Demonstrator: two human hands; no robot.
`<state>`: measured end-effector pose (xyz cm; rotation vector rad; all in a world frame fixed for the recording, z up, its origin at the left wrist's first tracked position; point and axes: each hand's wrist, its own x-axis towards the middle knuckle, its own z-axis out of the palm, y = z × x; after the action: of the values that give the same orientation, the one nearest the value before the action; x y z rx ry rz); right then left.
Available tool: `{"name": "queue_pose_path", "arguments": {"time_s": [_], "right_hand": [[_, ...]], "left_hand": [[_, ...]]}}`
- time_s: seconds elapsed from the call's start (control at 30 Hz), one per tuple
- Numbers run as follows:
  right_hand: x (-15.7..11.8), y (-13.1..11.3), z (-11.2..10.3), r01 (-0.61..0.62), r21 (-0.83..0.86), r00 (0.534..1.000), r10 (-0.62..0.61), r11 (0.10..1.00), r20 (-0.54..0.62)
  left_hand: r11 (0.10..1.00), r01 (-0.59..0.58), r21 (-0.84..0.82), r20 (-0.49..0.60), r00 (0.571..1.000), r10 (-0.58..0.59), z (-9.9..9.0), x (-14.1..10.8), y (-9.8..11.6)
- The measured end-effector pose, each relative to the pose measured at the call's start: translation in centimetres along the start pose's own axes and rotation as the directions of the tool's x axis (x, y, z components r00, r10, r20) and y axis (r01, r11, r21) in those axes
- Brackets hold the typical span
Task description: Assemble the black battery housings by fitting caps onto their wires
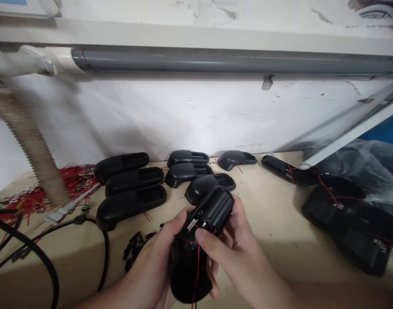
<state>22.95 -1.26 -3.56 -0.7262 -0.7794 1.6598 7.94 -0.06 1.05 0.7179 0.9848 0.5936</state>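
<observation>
"Grip?"
"Left hand (151,262) and right hand (238,253) both closed on a black casing (186,274), lifted off the bench (273,223)."
"Why tilted?"
"Seems to keep its red wires (198,266) facing the person."

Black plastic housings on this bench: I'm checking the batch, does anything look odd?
Yes: the held black plastic housing has loose red wires trailing from its open compartment. The back-right housing also has red wires straying over it, unlike the tidy housings at left.
</observation>
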Motion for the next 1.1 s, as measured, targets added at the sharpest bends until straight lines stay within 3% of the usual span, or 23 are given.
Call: {"name": "queue_pose_path", "arguments": {"time_s": [0.13, 0.23, 0.3, 0.47, 0.57, 0.73, 0.83, 0.9, 0.97, 1.1], "right_hand": [[-0.2, 0.0, 0.0, -0.024, -0.006, 1.0, 0.024, 1.0, -0.015], [-0.2, -0.1, -0.1, 0.011, -0.045, 0.998, -0.014, 0.999, -0.065], [-0.1, -0.2, -0.1, 0.037, -0.083, 0.993, -0.046, 0.996, -0.109], [-0.1, -0.5, 0.1, 0.031, -0.11, 0.992, -0.044, 0.993, -0.116], [-0.4, -0.6, 0.2, 0.051, -0.114, 0.994, -0.061, 0.992, -0.09], [-0.6, -0.3, 0.2, 0.052, -0.146, 0.992, -0.068, 0.988, -0.104], [-0.3, -0.2, 0.1, 0.086, -0.171, 0.984, -0.111, 0.982, -0.14], [-0.2, -0.1, -0.1, 0.088, -0.202, 0.984, -0.117, 0.975, -0.137], [-0.3, 0.1, -0.4, 0.064, -0.225, 0.988, -0.094, 0.972, -0.122], [-0.6, 0.5, -0.9, 0.038, -0.22, 0.992, -0.063, 0.975, -0.109]], "left_hand": [[0.998, -0.009, -0.062, -0.024, 1.0, 0.007, 0.1, 0.3, -0.1], [1.0, -0.024, 0.011, 0.092, 0.995, 0.023, 0.2, 0.6, -0.4], [0.993, -0.092, 0.076, 0.157, 0.984, 0.08, 0.0, 0.8, -0.6], [0.901, -0.34, 0.269, 0.154, 0.939, 0.308, -1.3, 0.8, -1.1], [0.862, -0.363, 0.354, 0.209, 0.929, 0.306, -1.7, 0.4, -0.7], [0.864, -0.335, 0.376, 0.2, 0.94, 0.278, -1.1, 0.2, -0.4], [0.972, -0.201, 0.125, 0.14, 0.973, 0.183, -0.4, 0.6, -0.6], [0.997, -0.073, -0.018, 0.107, 0.991, 0.075, 0.0, 0.7, -0.5], [1.0, 0.01, -0.026, 0.072, 0.997, -0.008, 0.2, 0.8, -0.3], [0.998, 0.057, -0.007, 0.022, 0.998, -0.057, 0.0, 0.7, 0.0]]}}
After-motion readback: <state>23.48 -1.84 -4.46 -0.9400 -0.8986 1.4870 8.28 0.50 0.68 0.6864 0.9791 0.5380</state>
